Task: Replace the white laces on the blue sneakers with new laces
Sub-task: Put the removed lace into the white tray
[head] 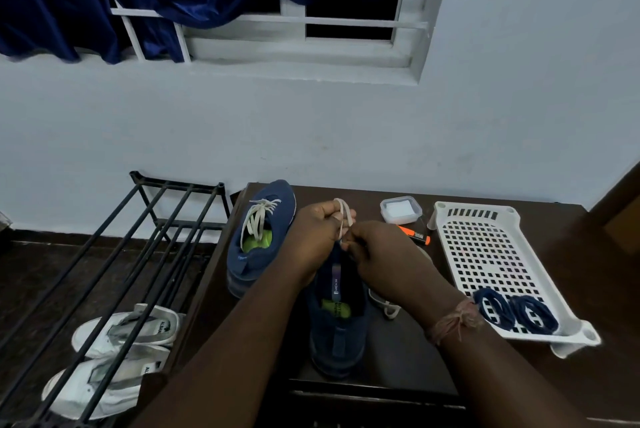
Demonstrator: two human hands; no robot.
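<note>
Two blue sneakers stand on a dark table (398, 358). The far one (263, 237) keeps its white lace (259, 216) threaded. The near sneaker (337, 320) sits below my hands, its front hidden by them. My left hand (317, 237) grips a white lace (343, 216) looped over its fingers. My right hand (377, 254) pinches the same lace just beside the left hand, above the shoe's tongue. Another bit of white lace (384, 304) lies to the right of the near shoe. Two coiled dark blue laces (516, 311) lie in a white perforated tray (485, 251) at the right.
A small clear lidded box (400, 210) and an orange marker (414, 235) lie behind my right hand. A black metal shoe rack (114, 254) stands left of the table, with white shoes (121, 334) under its bars. The wall and a window are behind.
</note>
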